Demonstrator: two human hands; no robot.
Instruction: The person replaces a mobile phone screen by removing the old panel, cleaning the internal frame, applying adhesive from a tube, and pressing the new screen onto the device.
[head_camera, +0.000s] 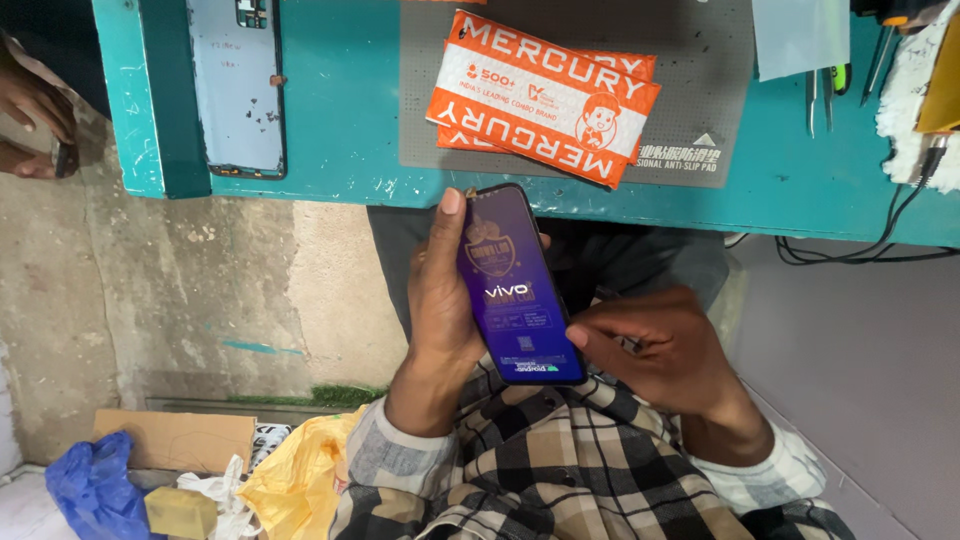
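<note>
Phone (520, 285): lit purple screen up, held over the lap, just below the bench edge.
Left hand (440, 300): fingers curled round the phone's left side, thumb along its edge, tip near the top.
Right hand (655, 345): loosely bent, thumb tip touching the phone's lower right edge; gripping nothing.
Bench (340, 120): teal, beyond the fingertips.
Packets (545, 95): orange, on a grey mat (700, 60), beyond the phone.
Back cover (235, 85): up-left of the fingers, well apart.
Tweezers (818, 95): far right.

Both forearms wear a checked flannel shirt in black, brown and cream, its cuffs a paler cream-and-grey plaid buttoned at the wrists, while the left hand (440, 290) and right hand (655, 350) are bare.
</note>
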